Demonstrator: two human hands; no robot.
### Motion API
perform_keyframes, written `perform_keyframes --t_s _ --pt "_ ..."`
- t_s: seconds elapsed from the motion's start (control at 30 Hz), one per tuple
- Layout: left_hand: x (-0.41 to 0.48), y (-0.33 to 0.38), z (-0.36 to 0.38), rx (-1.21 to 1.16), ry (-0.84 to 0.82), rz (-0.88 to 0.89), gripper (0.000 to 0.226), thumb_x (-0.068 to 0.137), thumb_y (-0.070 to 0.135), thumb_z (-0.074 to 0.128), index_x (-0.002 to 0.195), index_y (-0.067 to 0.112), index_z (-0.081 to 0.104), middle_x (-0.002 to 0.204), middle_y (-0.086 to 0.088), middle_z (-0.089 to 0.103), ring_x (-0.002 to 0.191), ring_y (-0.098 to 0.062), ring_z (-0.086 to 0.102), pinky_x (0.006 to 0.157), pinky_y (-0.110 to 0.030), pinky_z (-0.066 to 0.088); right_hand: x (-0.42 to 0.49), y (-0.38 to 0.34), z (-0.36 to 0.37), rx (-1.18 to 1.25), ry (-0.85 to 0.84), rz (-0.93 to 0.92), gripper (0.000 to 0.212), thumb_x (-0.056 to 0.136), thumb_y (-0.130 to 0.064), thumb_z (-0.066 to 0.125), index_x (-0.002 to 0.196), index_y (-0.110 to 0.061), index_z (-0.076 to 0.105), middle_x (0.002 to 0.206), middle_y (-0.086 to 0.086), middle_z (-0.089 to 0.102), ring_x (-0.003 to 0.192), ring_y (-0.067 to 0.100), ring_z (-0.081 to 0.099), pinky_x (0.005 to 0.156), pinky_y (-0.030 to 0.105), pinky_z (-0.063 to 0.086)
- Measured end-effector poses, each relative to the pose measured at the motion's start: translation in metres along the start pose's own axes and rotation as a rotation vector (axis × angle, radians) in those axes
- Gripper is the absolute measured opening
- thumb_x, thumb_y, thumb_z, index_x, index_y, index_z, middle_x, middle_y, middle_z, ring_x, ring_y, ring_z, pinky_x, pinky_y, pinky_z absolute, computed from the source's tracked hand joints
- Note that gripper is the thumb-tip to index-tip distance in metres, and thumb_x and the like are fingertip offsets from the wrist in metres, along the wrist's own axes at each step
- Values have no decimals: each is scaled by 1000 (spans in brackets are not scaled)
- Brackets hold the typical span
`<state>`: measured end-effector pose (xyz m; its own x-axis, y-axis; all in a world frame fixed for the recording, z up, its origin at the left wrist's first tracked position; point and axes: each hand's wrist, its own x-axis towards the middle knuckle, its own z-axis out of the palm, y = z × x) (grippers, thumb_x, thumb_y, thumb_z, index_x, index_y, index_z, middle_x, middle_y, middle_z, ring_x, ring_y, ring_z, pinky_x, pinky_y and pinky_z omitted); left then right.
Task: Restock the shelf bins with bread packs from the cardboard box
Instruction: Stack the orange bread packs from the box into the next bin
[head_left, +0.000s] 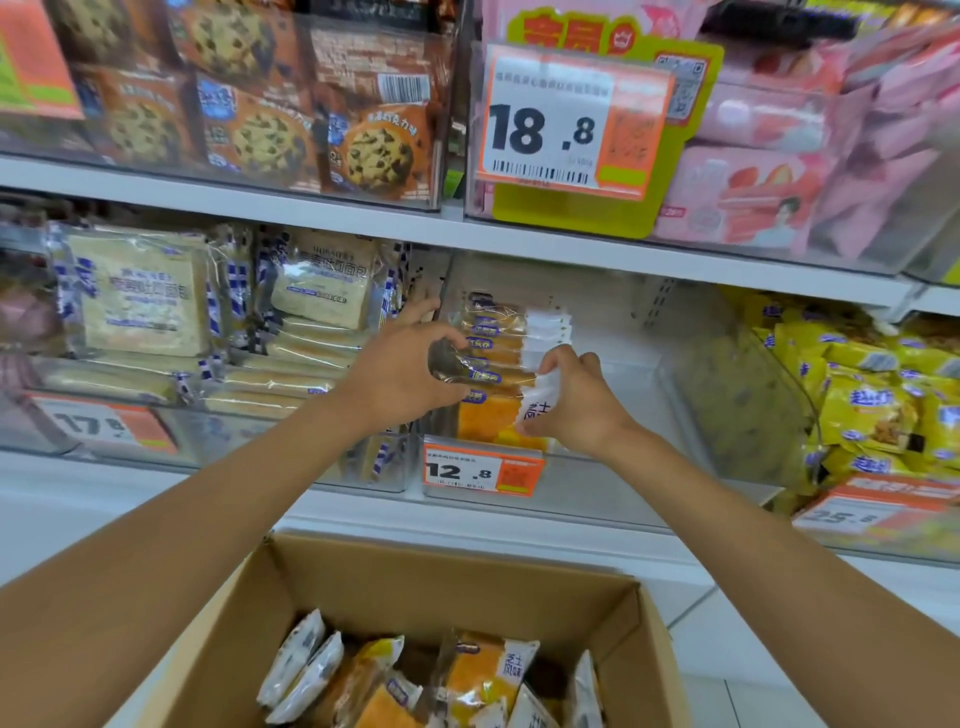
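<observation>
Holding the packs (496, 358) stacked in the middle bin (597, 486), the left grip (400, 376) curls round their left side and the right grip (576, 402) pinches a white end. I think the stack may tip forward if released unevenly; more packs wait in the box (457, 577).

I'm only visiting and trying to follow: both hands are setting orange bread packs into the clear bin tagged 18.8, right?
Nearly. The head view shows the orange price tag on that clear plastic bin reads 12.8, not 18.8. The left hand and right hand do both grip the clear-wrapped orange bread packs in it.
</observation>
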<state>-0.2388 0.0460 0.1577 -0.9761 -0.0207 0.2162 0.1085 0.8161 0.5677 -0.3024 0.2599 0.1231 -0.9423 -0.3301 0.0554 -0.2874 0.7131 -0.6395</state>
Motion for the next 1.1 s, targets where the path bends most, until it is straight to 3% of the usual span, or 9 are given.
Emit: perform_keyframes --t_s 0.17,0.3,0.4,0.47,0.53,0.63,0.83,0.97,1.1 --pt "-13 2 4 53 99 30 48 75 38 82 119 28 63 159 0 29 146 -17 25 117 -32 23 0 -1 -10 168 -145 158 97 61 -27 91 139 -28 32 135 5 34 113 26 55 80 32 53" --pt "-36 9 8 127 232 61 43 80 36 76 119 23 62 144 -2 45 133 -22 40 109 -39 36 -13 -1 -15 190 -201 161 120 63 -27 89 151 -38 9 156 11 27 138 30 37 108 43 40" --pt "-57 22 7 74 380 30 24 84 29 71 105 22 59 108 4 53 102 -15 52 84 -29 44 -36 -17 -20 -58 26 45 94 74 -27 80 150 -34 24 156 11 19 144 27 20 113 36 27" --pt "-73 28 8 -56 337 -35 13 86 24 68 91 23 56 88 7 55 79 -10 53 66 -25 42 -60 -32 -16 -95 255 -145 56 76 -18 74 128 -21 54 123 7 48 114 20 49 95 29 40" --pt "-91 28 16 -186 224 -108 10 85 20 67 84 21 57 72 9 56 65 -7 52 63 -30 44 -88 -41 -1 -43 316 -233 23 75 -11 70 97 -16 63 93 -2 53 77 10 49 73 25 39" --pt "-127 14 39 -202 -35 -213 6 86 20 68 87 17 63 72 9 58 68 -8 56 63 -27 46 -133 -30 44 7 19 -171 13 81 -13 68 91 -18 63 86 -4 59 69 5 50 69 24 43" --pt "-216 -64 91 -193 -298 -527 11 86 26 72 95 19 69 96 3 69 95 -17 66 83 -28 51 -205 53 153 -11 -549 184 31 89 -20 67 120 -14 62 121 3 61 112 18 58 93 31 49" --pt "-252 -111 110 -209 -296 -709 18 88 19 70 103 9 70 120 -5 64 112 -20 60 86 -24 45 -216 91 213 -2 -661 320 49 93 -17 62 140 -9 48 141 7 50 128 23 49 96 27 43" --pt "-273 -141 124 -262 -295 -860 17 90 13 67 106 5 65 106 -11 64 84 -15 56 64 -19 44 -206 102 272 80 -674 375 60 94 -16 60 148 -11 36 152 6 38 132 22 45 102 31 41"
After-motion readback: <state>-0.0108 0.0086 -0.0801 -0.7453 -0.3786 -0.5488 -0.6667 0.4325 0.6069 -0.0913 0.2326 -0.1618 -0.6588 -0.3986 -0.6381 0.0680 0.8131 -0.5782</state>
